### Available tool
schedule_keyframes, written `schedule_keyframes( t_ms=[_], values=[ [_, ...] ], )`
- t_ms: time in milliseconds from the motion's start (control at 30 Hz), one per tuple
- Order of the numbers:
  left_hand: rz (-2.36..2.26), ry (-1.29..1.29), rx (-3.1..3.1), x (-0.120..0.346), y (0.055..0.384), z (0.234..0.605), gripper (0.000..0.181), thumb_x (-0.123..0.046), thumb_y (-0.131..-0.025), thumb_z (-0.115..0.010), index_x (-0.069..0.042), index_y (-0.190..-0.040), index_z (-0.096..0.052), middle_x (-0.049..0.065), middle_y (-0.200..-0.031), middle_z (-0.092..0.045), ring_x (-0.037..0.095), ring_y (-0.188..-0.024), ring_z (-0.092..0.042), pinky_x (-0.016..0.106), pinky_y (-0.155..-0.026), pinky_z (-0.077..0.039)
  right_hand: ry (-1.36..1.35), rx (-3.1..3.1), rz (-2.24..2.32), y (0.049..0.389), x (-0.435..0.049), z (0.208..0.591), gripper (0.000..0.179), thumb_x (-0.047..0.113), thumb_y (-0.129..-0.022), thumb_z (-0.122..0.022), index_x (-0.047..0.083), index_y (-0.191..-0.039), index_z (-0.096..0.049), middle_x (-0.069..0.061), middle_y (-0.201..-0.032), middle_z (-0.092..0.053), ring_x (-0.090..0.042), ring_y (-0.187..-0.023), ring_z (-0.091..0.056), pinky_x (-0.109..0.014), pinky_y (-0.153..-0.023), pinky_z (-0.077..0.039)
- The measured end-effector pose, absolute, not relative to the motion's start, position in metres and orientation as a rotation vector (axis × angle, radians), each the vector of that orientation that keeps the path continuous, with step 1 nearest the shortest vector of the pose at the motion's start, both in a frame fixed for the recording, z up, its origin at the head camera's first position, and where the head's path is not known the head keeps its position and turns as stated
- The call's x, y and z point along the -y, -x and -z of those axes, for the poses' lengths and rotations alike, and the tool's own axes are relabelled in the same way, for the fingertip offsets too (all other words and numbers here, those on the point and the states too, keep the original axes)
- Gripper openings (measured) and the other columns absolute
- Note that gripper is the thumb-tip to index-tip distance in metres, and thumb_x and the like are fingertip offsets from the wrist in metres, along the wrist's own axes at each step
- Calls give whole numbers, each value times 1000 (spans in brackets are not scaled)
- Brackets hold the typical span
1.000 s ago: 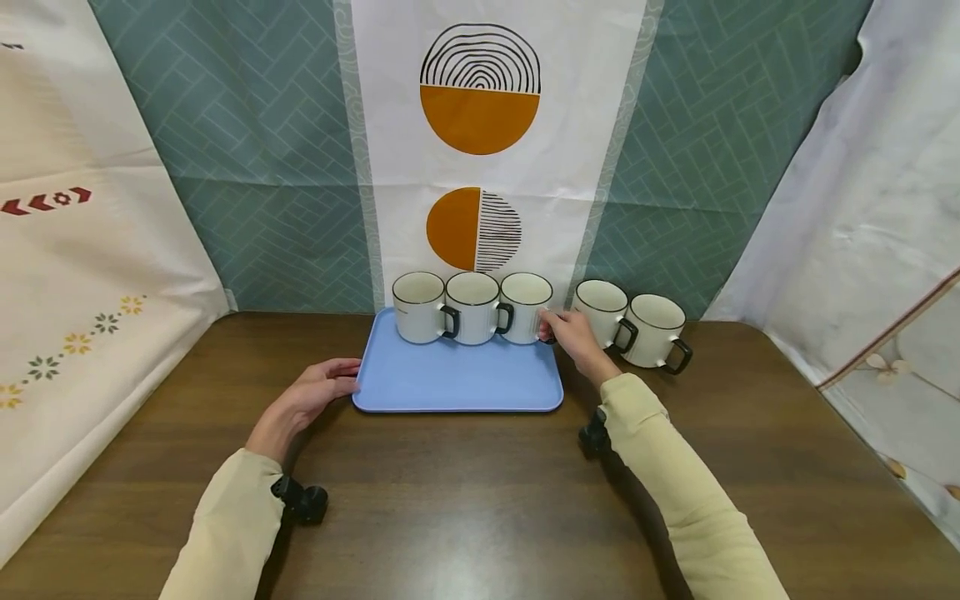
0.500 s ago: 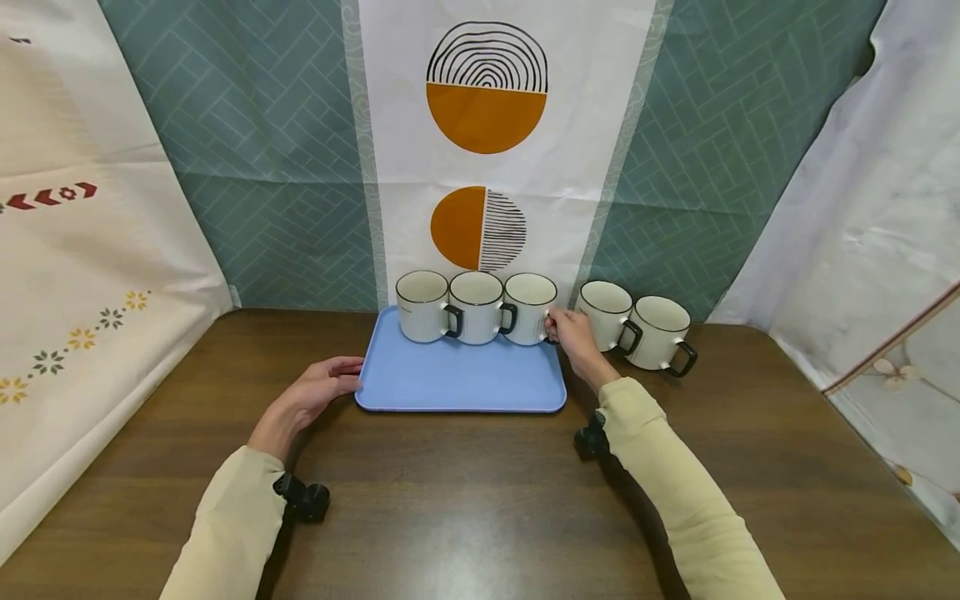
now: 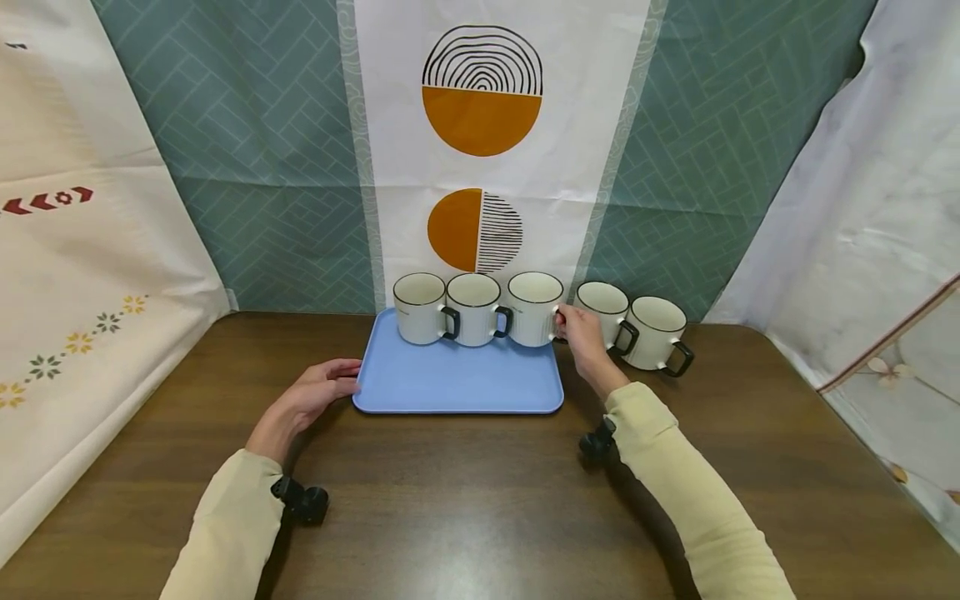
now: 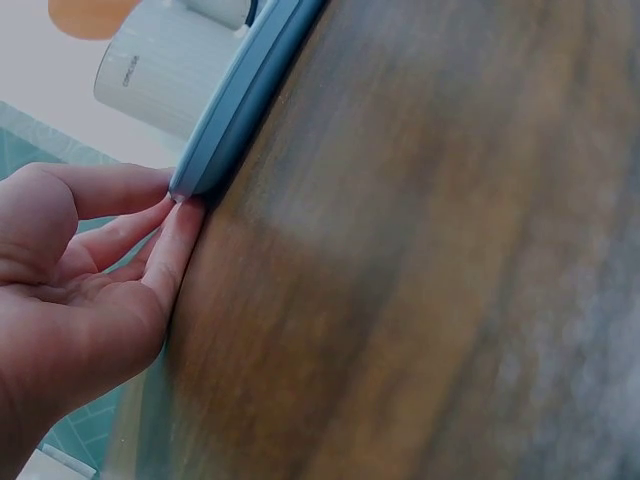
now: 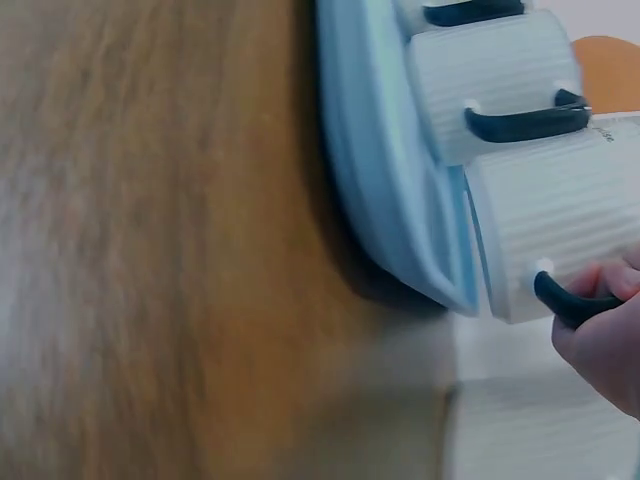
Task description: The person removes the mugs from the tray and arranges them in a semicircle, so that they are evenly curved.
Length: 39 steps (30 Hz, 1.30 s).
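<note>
A light blue tray lies on the brown table, and my left hand pinches its left edge between fingertips and thumb, as the left wrist view shows. Along the tray's back stand two white ribbed mugs, a left mug and a middle mug, with black rims and black handles. My right hand grips the black handle of a third white mug at the tray's back right. In the right wrist view this mug looks slightly raised off the tray; its handle is partly hidden by the fingers.
Right of the tray two more white mugs, a nearer-to-hand mug and an outer mug, stand side by side on the table. A patterned cloth hangs close behind the mugs.
The mug in my right hand has shifted right, away from the middle mug, and seems slightly higher. The left hand and the tray have stayed in place.
</note>
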<state>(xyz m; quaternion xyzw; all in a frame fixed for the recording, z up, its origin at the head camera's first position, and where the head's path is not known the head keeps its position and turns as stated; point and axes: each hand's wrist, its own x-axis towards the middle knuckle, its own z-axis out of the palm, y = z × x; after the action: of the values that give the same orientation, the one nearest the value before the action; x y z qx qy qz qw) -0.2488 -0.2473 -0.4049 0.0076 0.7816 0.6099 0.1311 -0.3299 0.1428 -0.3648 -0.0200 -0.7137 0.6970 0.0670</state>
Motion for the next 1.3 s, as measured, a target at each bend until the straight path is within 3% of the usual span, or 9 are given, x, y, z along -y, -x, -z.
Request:
schedule_keyframes(
  t_ms=[500,733,1000,1300],
  values=[
    [-1760,-18,-2260,246,246,403,59,-3,-96,-53,13,-145,-25,32,-145,-30,42,-131,-33,50,-112,-25,-126,2027,-2181,296,-189,310,41,12,-99,-44,12,-59,-55,5,-56,-42,-7,-56,-37,-18,-58,-36],
    [-1766,-29,-2249,247,247,403,59,-3,-96,-52,12,-146,-23,32,-146,-28,42,-132,-32,51,-112,-24,-212,1809,-2265,281,-225,283,42,6,-99,-44,9,-60,-60,4,-60,-52,-6,-51,-37,-18,-60,-44],
    [-1765,-34,-2246,248,248,404,59,-3,-97,-52,11,-146,-24,31,-147,-28,41,-132,-32,50,-112,-25,-229,1641,-2355,270,-277,271,39,6,-100,-44,4,-64,-60,1,-59,-52,-10,-52,-28,-16,-56,-34],
    [-1765,-25,-2238,250,249,404,58,-3,-97,-51,10,-146,-25,31,-146,-29,41,-132,-33,49,-112,-26,-72,1449,-2406,262,-332,279,33,1,-99,-45,-2,-69,-60,-4,-58,-54,-9,-42,-40,-18,-49,-45]
  ],
)
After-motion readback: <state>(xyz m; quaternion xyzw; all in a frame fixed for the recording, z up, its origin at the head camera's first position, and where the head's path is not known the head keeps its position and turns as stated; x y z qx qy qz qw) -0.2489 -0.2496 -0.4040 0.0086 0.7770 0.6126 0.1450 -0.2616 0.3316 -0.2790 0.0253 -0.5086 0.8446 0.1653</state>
